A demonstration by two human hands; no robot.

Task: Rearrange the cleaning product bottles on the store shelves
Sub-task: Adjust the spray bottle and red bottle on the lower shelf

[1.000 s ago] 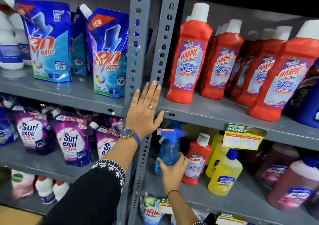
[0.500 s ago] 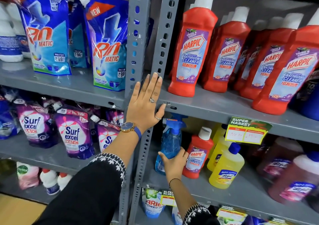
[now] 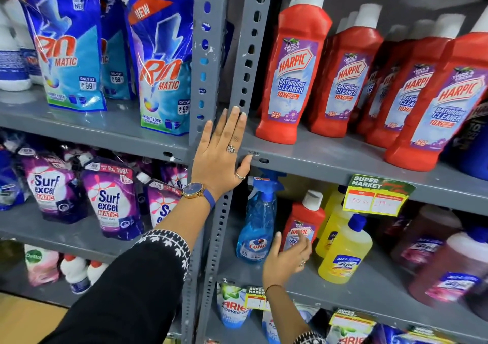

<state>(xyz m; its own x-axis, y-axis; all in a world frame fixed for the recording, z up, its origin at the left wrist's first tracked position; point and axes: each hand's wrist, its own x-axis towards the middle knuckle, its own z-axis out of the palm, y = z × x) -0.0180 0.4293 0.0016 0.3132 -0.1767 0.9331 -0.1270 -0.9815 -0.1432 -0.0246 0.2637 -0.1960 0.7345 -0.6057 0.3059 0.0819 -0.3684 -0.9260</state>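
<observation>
My left hand [image 3: 221, 156] lies flat and open against the grey shelf upright [image 3: 208, 40], with a watch on the wrist. My right hand [image 3: 286, 260] is on the middle shelf with its fingers apart, holding nothing. It sits between the blue Colin spray bottle [image 3: 257, 227] and the small red Harpic bottle [image 3: 307, 214], fingertips over the Harpic's label. The spray bottle stands upright just left of the hand, apart from it. A yellow Lizol bottle [image 3: 343, 254] stands to the right of the Harpic.
Several large red Harpic bottles [image 3: 295, 66] line the upper right shelf. Rin pouches [image 3: 161, 74] and Surf Excel pouches [image 3: 111, 203] fill the left bay. A price tag [image 3: 377, 195] hangs from the shelf edge. Pink Lizol bottles [image 3: 449, 272] stand at the far right.
My right hand has let go of the blue spray bottle and moved right to the small red Harpic bottle. My left hand has stayed on the upright.
</observation>
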